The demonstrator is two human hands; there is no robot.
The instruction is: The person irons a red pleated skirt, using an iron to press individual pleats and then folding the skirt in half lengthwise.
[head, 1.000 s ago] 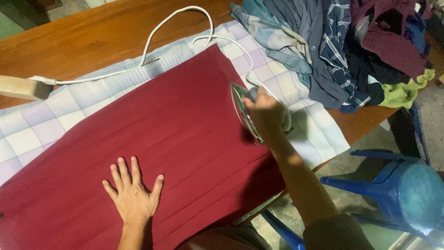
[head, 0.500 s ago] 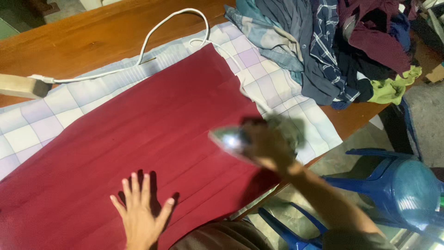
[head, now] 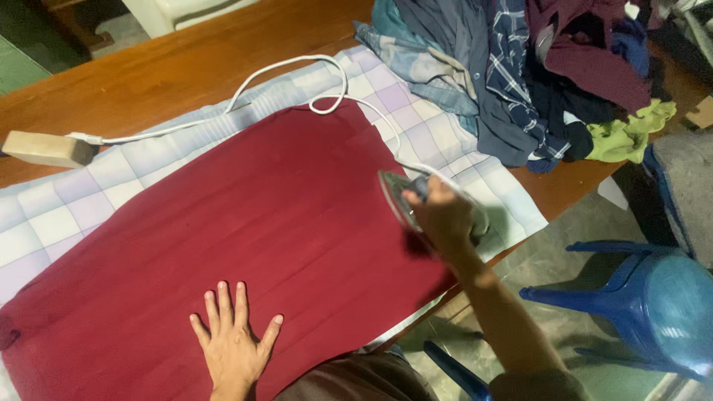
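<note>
1. Your left hand point(head: 236, 343) lies flat at lower centre of the frame, fingers spread on the dark red cloth point(head: 223, 245).
2. Your right hand point(head: 443, 215), right of centre, has its grip pressed around the iron point(head: 405, 199), tilted at the cloth's right edge.
3. The white cord point(head: 297, 70) loops across the checked sheet point(head: 74, 215) on the tabletop point(head: 171, 67).

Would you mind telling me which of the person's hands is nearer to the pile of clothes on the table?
Right. The right hand grips the iron at the red cloth's edge, just below the pile of clothes. The left hand lies flat on the cloth, much farther away.
</note>
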